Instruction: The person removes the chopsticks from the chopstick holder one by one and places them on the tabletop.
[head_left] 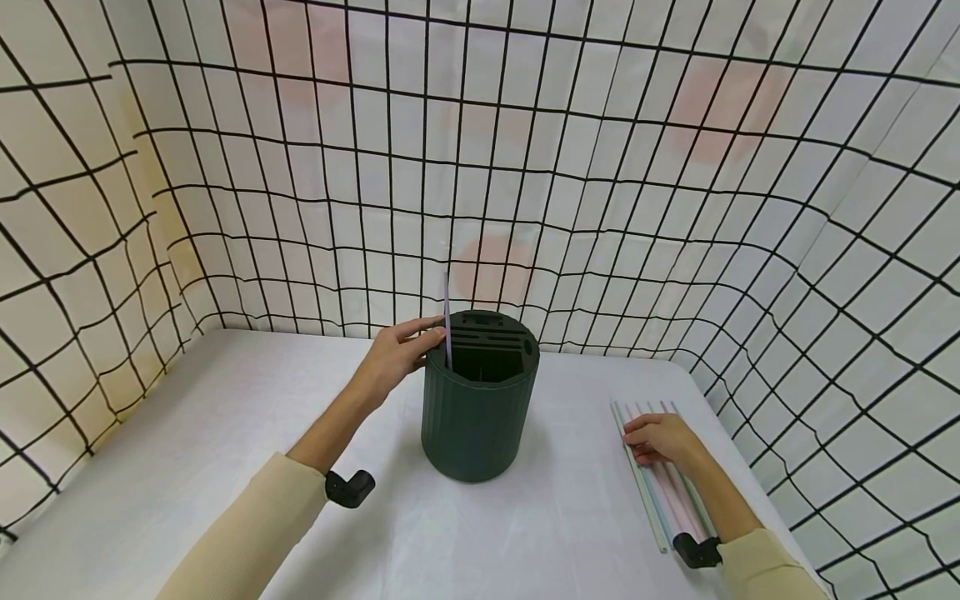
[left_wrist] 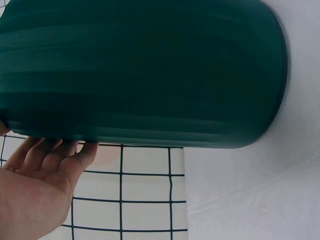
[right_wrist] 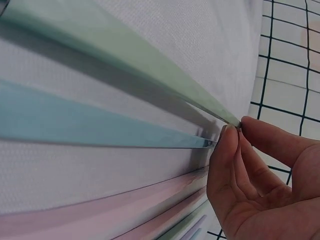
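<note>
A dark green ribbed holder (head_left: 476, 425) with slots and a wide opening in its top stands upright on the table. One purple straw (head_left: 447, 321) rises from the left side of its opening. My left hand (head_left: 397, 354) grips the holder at its left rim, thumb beside the straw; the left wrist view has the fingertips (left_wrist: 89, 151) against the outer wall. Over on the right, my right hand (head_left: 663, 439) pinches the far end of a pale green straw (right_wrist: 150, 60) between thumb and forefinger. Beside it lies a light blue straw (right_wrist: 90, 115).
Further right in the row are pink straws (right_wrist: 115, 202) and several other pastel ones, partly under the right hand and wrist. A white cloth covers the table (head_left: 555, 533). Black wire mesh (head_left: 510, 200) rises along the back and both sides.
</note>
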